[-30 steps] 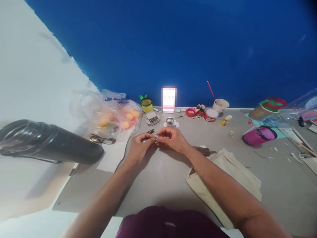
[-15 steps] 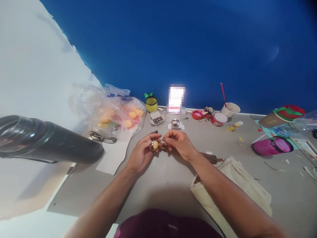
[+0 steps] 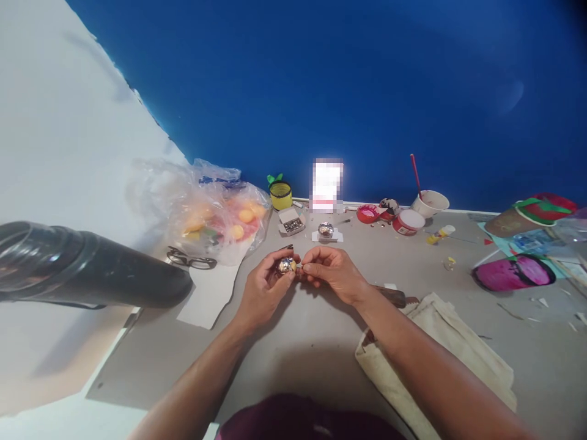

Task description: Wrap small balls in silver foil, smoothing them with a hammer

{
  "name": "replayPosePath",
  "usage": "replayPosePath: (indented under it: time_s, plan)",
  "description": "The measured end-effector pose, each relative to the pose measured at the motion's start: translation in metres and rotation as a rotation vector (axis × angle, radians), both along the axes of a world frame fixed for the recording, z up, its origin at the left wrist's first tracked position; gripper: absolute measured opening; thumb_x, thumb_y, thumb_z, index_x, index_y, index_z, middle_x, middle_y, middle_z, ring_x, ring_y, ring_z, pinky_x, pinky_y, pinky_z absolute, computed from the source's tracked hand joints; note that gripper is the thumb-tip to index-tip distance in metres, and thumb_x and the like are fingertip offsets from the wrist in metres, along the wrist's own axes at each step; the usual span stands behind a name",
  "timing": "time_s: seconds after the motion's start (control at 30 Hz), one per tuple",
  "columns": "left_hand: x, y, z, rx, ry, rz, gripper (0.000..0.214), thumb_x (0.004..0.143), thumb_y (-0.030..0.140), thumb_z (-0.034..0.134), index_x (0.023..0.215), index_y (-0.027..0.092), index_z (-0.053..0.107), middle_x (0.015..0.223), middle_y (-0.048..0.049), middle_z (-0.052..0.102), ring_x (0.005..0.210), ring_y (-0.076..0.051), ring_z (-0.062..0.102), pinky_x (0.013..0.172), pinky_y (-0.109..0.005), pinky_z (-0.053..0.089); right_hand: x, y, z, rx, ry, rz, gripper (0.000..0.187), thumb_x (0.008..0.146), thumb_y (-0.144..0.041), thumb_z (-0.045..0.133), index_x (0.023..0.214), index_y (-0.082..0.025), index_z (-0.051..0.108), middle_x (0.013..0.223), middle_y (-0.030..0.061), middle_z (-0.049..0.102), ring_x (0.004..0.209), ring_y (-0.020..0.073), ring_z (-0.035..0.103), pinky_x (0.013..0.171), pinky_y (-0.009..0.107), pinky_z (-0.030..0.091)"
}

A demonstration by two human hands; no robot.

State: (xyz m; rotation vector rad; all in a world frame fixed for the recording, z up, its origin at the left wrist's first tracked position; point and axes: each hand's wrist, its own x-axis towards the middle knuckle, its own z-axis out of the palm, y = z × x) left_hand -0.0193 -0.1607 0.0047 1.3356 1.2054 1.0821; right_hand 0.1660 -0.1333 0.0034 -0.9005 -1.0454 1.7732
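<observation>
Left hand [image 3: 263, 290]: curled around a silver ball [image 3: 285, 266], centre of frame, yellow patch on its right side. Right hand [image 3: 337, 275]: thumb and fingertips pinched together beside the ball; any small piece between them cannot be made out. Above centre: open box [image 3: 293, 227] of metal bits; second ball [image 3: 325, 230]. Lower right: cloth [image 3: 449, 354], under right forearm.
</observation>
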Motion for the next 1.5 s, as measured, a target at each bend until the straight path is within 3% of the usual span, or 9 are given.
replayPosePath:
  time_s: [0.2,0.37,0.63,1.03,1.17,1.23,1.33,1.4,1.5]
  plan:
    - [0.001,-0.001,0.001,0.048,0.131,-0.025,0.046,0.086,0.039,0.071,0.126,0.018,0.065,0.126,-0.0126,0.071,0.103,-0.024,0.071,0.091,-0.039,0.059,0.000,0.000,0.005,-0.001,-0.057,0.035,0.034,0.064,-0.043,0.090,0.077,-0.017,0.071,0.067,0.0005,0.069,0.054,0.0085,0.054,0.048,0.020,0.042]
    - [0.001,-0.002,0.002,0.108,0.214,-0.029,0.040,0.085,0.034,0.071,0.123,0.020,0.070,0.125,-0.0109,0.072,0.113,-0.027,0.068,0.102,-0.043,0.053,0.002,0.001,0.003,0.019,-0.083,0.062,0.034,0.066,-0.043,0.088,0.079,-0.017,0.071,0.068,0.0000,0.069,0.054,0.0084,0.053,0.049,0.020,0.040]
    - [0.001,-0.003,0.009,-0.002,0.122,-0.015,0.041,0.078,0.028,0.078,0.119,0.022,0.075,0.117,-0.0101,0.076,0.112,-0.030,0.068,0.103,-0.044,0.051,0.004,0.002,-0.002,0.048,-0.106,0.119,0.027,0.070,-0.039,0.084,0.081,-0.018,0.070,0.069,-0.0003,0.069,0.056,0.0093,0.053,0.051,0.021,0.040]
    - [0.011,-0.010,0.002,0.122,0.157,0.049,0.034,0.081,0.023,0.075,0.115,0.023,0.076,0.118,-0.0088,0.074,0.111,-0.028,0.067,0.105,-0.043,0.048,-0.005,-0.002,-0.003,0.194,-0.245,0.049,0.014,0.075,-0.029,0.072,0.078,-0.019,0.062,0.065,-0.0046,0.059,0.058,0.0102,0.049,0.053,0.022,0.038]
    - [0.009,-0.006,0.004,-0.015,0.015,0.028,0.038,0.080,0.029,0.078,0.117,0.020,0.074,0.111,-0.0098,0.076,0.100,-0.027,0.070,0.094,-0.041,0.055,-0.001,-0.001,0.002,0.172,-0.264,0.091,0.018,0.080,-0.035,0.069,0.088,-0.021,0.062,0.067,-0.0035,0.061,0.056,0.0118,0.051,0.051,0.023,0.039]
    - [0.005,-0.004,0.006,-0.119,-0.133,-0.021,0.042,0.080,0.033,0.080,0.119,0.018,0.072,0.104,-0.0101,0.077,0.091,-0.025,0.072,0.086,-0.040,0.058,0.004,0.001,0.006,0.231,-0.369,0.036,0.015,0.085,-0.035,0.063,0.090,-0.021,0.062,0.072,-0.0015,0.064,0.061,0.0136,0.055,0.056,0.025,0.042]
    - [-0.001,-0.001,0.008,-0.215,-0.340,-0.072,0.043,0.083,0.034,0.078,0.122,0.018,0.069,0.104,-0.0115,0.076,0.089,-0.024,0.073,0.082,-0.040,0.060,0.012,0.003,0.010,0.448,-0.776,-0.070,0.012,0.089,-0.030,0.058,0.082,-0.021,0.063,0.081,0.0008,0.068,0.075,0.0164,0.059,0.068,0.029,0.042]
    - [-0.005,0.000,0.011,-0.232,-0.430,-0.067,0.042,0.084,0.031,0.078,0.123,0.017,0.068,0.103,-0.0116,0.076,0.088,-0.022,0.072,0.082,-0.039,0.060,0.013,0.001,0.010,0.557,-1.066,0.008,0.012,0.089,-0.033,0.063,0.087,-0.022,0.065,0.089,0.0021,0.070,0.082,0.0190,0.060,0.070,0.030,0.039]
    - [-0.008,0.002,0.016,-0.193,-0.517,-0.029,0.042,0.081,0.024,0.080,0.121,0.018,0.069,0.106,-0.0099,0.074,0.090,-0.021,0.072,0.081,-0.035,0.058,0.008,-0.005,0.003,0.661,-1.340,0.176,0.024,0.085,-0.041,0.073,0.096,-0.021,0.067,0.098,0.0064,0.070,0.093,0.0244,0.061,0.068,0.030,0.037]
